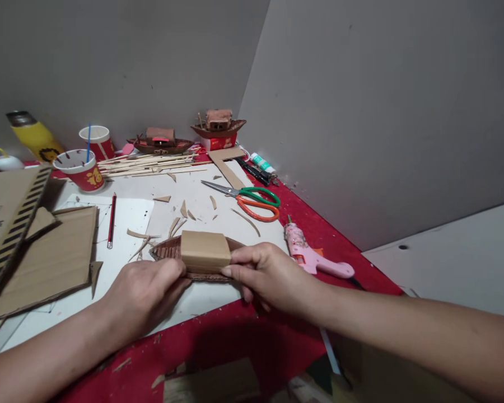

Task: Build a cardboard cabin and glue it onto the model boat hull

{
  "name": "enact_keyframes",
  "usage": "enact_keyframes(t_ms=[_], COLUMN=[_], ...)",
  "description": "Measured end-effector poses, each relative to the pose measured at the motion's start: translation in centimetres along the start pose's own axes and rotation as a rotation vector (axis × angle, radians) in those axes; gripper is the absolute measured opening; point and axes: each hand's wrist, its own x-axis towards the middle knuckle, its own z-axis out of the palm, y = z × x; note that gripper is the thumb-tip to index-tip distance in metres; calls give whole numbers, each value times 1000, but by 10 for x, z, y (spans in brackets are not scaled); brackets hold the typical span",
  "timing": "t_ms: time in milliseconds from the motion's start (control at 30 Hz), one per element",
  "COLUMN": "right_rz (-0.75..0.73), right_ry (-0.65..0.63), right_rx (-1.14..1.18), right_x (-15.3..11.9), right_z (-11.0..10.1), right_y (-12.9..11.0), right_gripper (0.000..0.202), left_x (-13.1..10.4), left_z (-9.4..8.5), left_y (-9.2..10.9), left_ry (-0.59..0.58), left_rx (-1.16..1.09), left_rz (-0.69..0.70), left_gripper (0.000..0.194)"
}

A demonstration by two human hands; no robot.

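Observation:
A small brown model boat (168, 249) lies on the white sheet near the table's front edge, with a curved piece of tan cardboard (205, 251) arched over its middle. My left hand (149, 291) is closed at the boat's near left side, its thumb and fingers pressed together by the cardboard's lower left corner. At the other end, my right hand (264, 274) pinches the cardboard's right edge between thumb and forefinger, its other fingers curled below the boat's side. The boat's right tip is hidden behind my right hand.
Scissors (252, 200) and a pink glue gun (315, 254) lie right of centre. Cardboard sheets (54, 257), a pencil (112, 221) and paper cups (84, 178) are at left. Wooden sticks (151, 164) and two finished boats (162, 145) stand behind; cardboard scraps (183, 209) are scattered.

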Motion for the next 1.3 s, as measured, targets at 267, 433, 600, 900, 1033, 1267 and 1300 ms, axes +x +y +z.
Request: enact_keyframes(t_ms=[267, 433, 600, 900, 1033, 1267, 1300], right_rz=[-299, -290, -418, -1115, -1121, -1045, -1038], right_ry=[37, 44, 233, 294, 204, 154, 152], right_rx=[-404, -476, -556, -856, -930, -875, -866], right_x=[-2, -4, -15, 5, 15, 22, 23], right_z=[-7, -10, -32, -33, -31, -30, -31], right_y=[-1, -6, -23, -11, -7, 1, 2], right_gripper=[22, 24, 20, 19, 30, 32, 32], left_x=[11, 17, 15, 7, 6, 2, 0], left_z=[-5, -5, -5, 0, 3, -5, -7], left_y=[18, 19, 18, 13, 12, 18, 19], left_ry=[0, -27, -20, 1, 17, 36, 55], left_rx=[-264, -317, -201, -104, -86, -91, -89], left_rz=[-518, -567, -430, -267, -242, -218, -215], left_gripper=[17, 11, 12, 6, 5, 12, 15])
